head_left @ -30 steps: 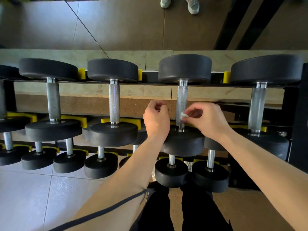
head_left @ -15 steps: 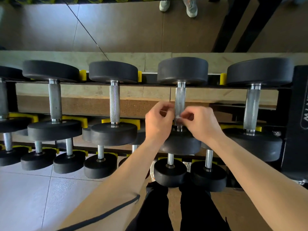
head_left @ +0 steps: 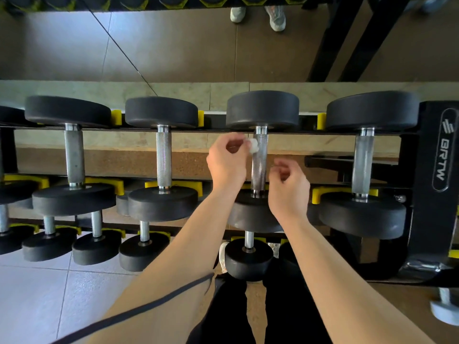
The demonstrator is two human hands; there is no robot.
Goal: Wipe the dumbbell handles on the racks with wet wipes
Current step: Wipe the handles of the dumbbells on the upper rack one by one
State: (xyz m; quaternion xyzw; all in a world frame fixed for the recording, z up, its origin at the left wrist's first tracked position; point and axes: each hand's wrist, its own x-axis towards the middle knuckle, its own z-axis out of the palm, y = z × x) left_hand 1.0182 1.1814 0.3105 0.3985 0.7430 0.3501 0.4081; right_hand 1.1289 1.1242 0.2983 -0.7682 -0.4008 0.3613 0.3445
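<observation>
A row of black dumbbells lies across the top tier of the rack (head_left: pixel 444 194), each with a knurled steel handle. My left hand (head_left: pixel 227 162) pinches a small white wet wipe (head_left: pixel 253 145) against the upper left side of the third dumbbell's handle (head_left: pixel 259 170). My right hand (head_left: pixel 289 192) hovers just right of the same handle's lower end, fingers loosely curled and holding nothing.
Neighbouring handles stand to the left (head_left: pixel 164 157) and right (head_left: pixel 362 160). Smaller dumbbells (head_left: pixel 144 249) fill the lower tier. Yellow cradles (head_left: pixel 320 120) separate the weights. A person's shoes (head_left: pixel 258 16) show at the top edge. Pale floor tiles lie at lower left.
The wipe went from my right hand to my left hand as they met at the handle. My left hand then rose to the handle's upper part; my right hand drew back.
</observation>
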